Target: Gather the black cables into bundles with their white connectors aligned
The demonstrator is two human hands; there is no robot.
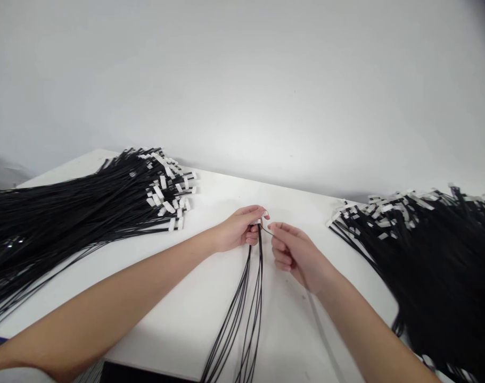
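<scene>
My left hand (244,227) is closed around the top of a bundle of thin black cables (236,306), which hang down toward me over the table. A small white connector (265,214) shows at its thumb and fingertips. My right hand (292,250) is just to the right, its thumb and forefinger pinched on a single thin cable (267,231) that runs across from the left hand. A blurred grey length of cable (322,332) trails below the right wrist. The connector's details are too small to make out.
A big pile of black cables (74,202) with white connector ends lies on the left of the white table (178,314). Another such pile (437,255) covers the right side. A pale wall (266,96) rises behind the table. A dark object (138,372) sits at the near edge.
</scene>
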